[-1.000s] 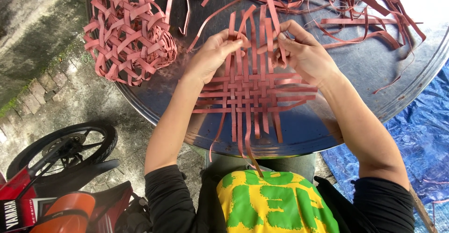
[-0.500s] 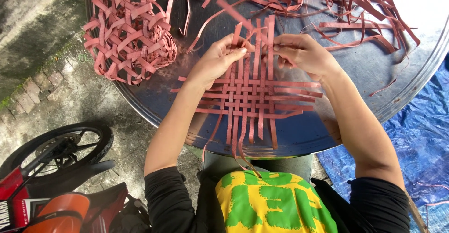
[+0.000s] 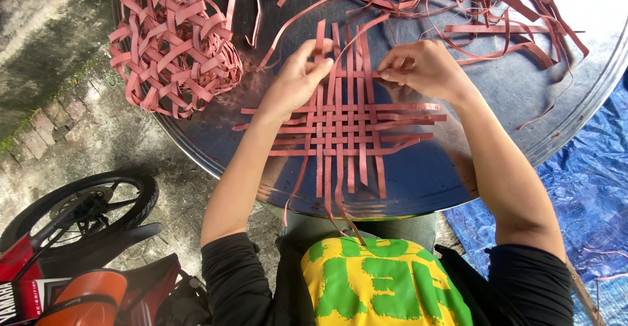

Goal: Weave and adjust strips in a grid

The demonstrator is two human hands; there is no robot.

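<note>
Both hands (image 3: 297, 77) (image 3: 425, 71) grip woven mat's (image 3: 343, 130) far edge.

An outdoor craft spot beside a home is shown: a round grey metal table (image 3: 196, 136) is set over mossy paving bricks (image 3: 46, 120) at left, a red motorbike (image 3: 72, 254) is parked lower left, and a blue tarpaulin (image 3: 589, 195) is spread at right.

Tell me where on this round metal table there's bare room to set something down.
Bare metal shows on the round table right of the woven mat and right hand, below the loose strips, and between the mat and the woven basket. The far edge is crowded with strips; the left hand covers the mat's top.
</note>
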